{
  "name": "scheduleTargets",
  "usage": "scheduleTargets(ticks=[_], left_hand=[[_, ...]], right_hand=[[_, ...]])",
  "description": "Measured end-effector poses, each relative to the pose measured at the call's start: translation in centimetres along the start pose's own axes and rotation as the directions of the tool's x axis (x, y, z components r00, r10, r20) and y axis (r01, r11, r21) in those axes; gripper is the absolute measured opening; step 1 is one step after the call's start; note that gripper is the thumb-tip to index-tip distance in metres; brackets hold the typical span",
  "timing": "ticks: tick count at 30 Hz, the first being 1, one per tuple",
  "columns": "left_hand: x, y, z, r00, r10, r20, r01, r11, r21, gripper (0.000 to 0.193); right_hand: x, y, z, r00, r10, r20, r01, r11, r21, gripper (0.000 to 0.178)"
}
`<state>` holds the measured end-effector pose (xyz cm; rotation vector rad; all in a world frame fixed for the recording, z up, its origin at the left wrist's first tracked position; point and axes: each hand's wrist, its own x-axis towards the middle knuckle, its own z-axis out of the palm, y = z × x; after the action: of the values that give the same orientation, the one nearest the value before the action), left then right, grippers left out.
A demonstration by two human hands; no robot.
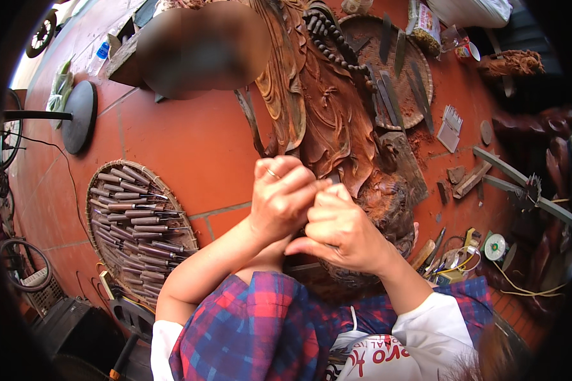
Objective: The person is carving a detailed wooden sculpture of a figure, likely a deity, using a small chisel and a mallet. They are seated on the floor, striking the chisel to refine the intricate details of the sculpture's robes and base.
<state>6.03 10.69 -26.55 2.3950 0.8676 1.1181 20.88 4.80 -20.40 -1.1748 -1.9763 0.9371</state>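
A large reddish-brown wood carving (337, 120) of a draped robe lies in front of me, with a string of dark carved beads (330, 37) at its far end. Its rough lower part (388, 200) reaches close to my knees. Over this near end my left hand (281, 193) is closed, fingers curled and a ring on one of them. Right beside it, my right hand (342, 227) is curled too, its knuckles against the left fingers and its thumb pointing left. Whatever is pinched between the two hands is hidden by the fingers.
To the left, a round woven tray (185, 219) holds many wood-handled chisels (147, 220). Another woven tray (370, 28), bearing flat files (388, 98), stands far right of the carving. Grey metal bars (502, 165), wood blocks (471, 179) and yellow cables lie right. A black disc base (79, 117) stands left.
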Motion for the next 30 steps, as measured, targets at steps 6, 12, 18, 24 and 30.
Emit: scheduleTargets(ticks=[6, 12, 18, 24, 30], left_hand=[[-0.9, 0.5, 0.0, 0.998, 0.028, 0.053, -0.028, 1.0, -0.005, 0.018], [-0.6, 0.0, -0.1, 0.998, 0.034, 0.053, -0.035, 0.999, 0.014, 0.018], [0.6, 0.2, -0.6, 0.999, -0.043, 0.028, 0.043, 0.999, -0.004, 0.013], [-0.3, 0.4, -0.6, 0.996, -0.029, 0.084, 0.034, 0.998, -0.061, 0.019], [-1.8, 0.7, -0.3, 0.995, 0.024, 0.092, -0.025, 1.0, 0.009, 0.024]], right_hand=[[-1.1, -0.4, 0.1, 0.998, 0.041, 0.057, -0.043, 0.998, 0.038, 0.042], [-1.2, 0.3, 1.1, 1.0, -0.028, 0.012, 0.028, 1.0, -0.002, 0.041], [-0.1, 0.4, 0.8, 1.0, -0.026, 0.003, 0.026, 0.998, -0.052, 0.037], [-1.1, 0.3, 0.8, 0.998, 0.02, 0.058, -0.02, 1.0, 0.006, 0.041], [-2.0, 0.1, 0.8, 0.995, 0.012, 0.104, -0.011, 1.0, -0.012, 0.04]])
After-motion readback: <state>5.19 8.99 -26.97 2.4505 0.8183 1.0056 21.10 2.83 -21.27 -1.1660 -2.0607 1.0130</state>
